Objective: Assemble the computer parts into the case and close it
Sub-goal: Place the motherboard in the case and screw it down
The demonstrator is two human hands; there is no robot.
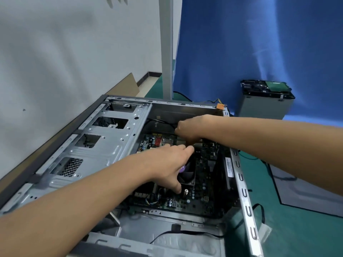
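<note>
Case lies on its side on the desk, open side up, drive cage on the left. Board sits flat in the bottom of the case, with the cooler fan mounted on it near the middle.

Both our hands are inside the case:
- Left hand: over the fan, fingers stretched out straight toward the far end of the board, thumb splayed down beside a metal post. Released, grasping nothing we can see.
- Right hand: comes in from the right over the case rim, fingers curled down onto the far end of the board, just where the left fingertips end. The tips are hidden (motion blur too), so we cannot tell whether they are grasping anything.

Around it:
- Orange plug on thin wires rests at the far right corner of the case rim.
- Black cable runs across the near end of the case.
- Grey metal box stands well apart behind the case, a hard drive lying on top.
- Flat grey panel lies on the desk to the right of the case, apart from it.
- Blue cloth hangs behind, white wall on the left.
</note>
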